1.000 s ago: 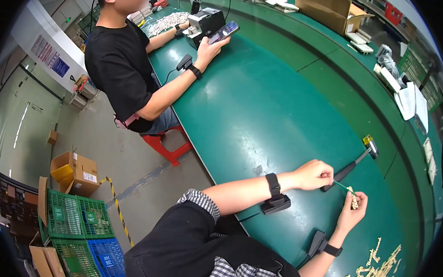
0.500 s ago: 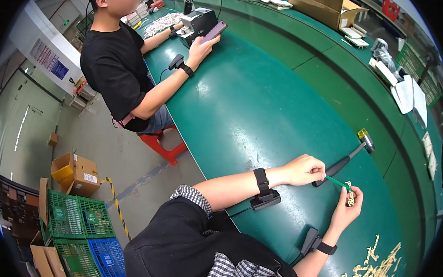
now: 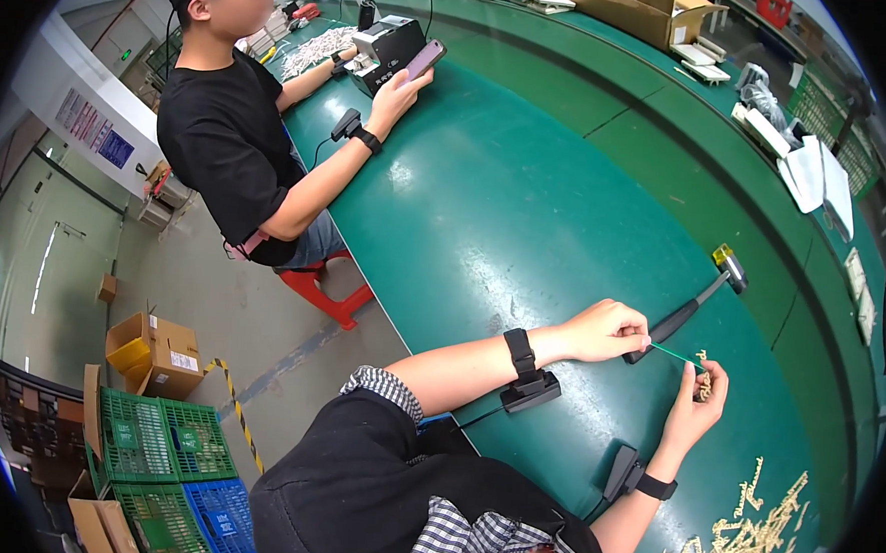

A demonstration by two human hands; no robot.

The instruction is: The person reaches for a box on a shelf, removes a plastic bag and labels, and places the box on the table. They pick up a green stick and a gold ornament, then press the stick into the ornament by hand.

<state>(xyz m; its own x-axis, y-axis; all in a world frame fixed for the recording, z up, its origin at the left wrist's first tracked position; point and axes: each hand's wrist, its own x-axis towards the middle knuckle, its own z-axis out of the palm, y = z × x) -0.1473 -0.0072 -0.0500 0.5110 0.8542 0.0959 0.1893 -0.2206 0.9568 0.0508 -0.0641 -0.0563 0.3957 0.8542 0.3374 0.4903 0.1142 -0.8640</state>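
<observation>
A narrow green ribbon (image 3: 673,354) stretches taut between my two hands. My left hand (image 3: 608,332) pinches one end of it between thumb and fingertips. In my right hand (image 3: 697,402), thumb and fingers grip a small pale wooden word cutout (image 3: 703,386), where the ribbon's other end meets it. Whether the ribbon passes through the cutout or is just held against it, I cannot tell. Beyond my left hand lies a hammer (image 3: 676,327) with a dark handle and a yellow-ended head. A loose heap of similar wooden cutouts (image 3: 744,548) spreads near my right forearm.
To the left, a co-worker sits at the green table (image 3: 507,210), holding a phone (image 3: 424,63) beside a black machine (image 3: 387,51). White pieces are piled behind it. Green and blue crates (image 3: 159,442) and a cardboard box (image 3: 163,354) stand on the floor. A shelf with cartons runs along the far side.
The ribbon now looks thinner, turned nearly edge-on, between my hands. Both hands keep their grips and have barely shifted; the whole view has tilted slightly.
</observation>
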